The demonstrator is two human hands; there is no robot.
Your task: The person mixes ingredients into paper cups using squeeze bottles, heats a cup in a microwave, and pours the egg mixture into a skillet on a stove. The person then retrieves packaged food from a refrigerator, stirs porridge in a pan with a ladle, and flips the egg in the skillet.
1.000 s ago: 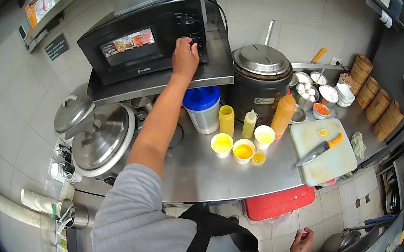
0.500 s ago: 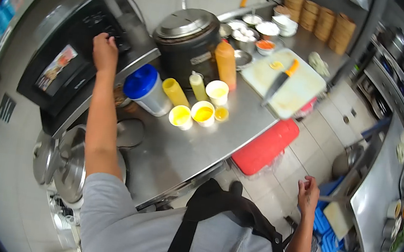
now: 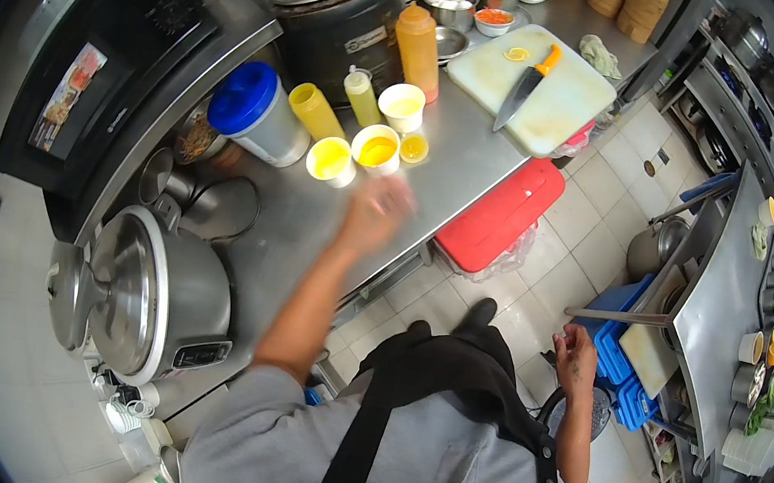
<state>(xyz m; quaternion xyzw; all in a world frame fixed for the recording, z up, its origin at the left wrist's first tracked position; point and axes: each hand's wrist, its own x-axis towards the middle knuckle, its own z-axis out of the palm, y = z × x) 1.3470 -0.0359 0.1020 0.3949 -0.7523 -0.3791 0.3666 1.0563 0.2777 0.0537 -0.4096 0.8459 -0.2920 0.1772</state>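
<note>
By the cups (image 3: 331, 162): our left hand (image 3: 379, 210) is blurred; can't tell finger gap or grip.
Right hand (image 3: 576, 358): loosely half-open, nothing held.
Spill: we could brush one over.

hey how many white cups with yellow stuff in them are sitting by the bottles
3. One white cup stands in front of the leftmost bottle, a second cup is right of it, just beyond the left hand, and the third cup is behind that. None seems hidden.
</note>
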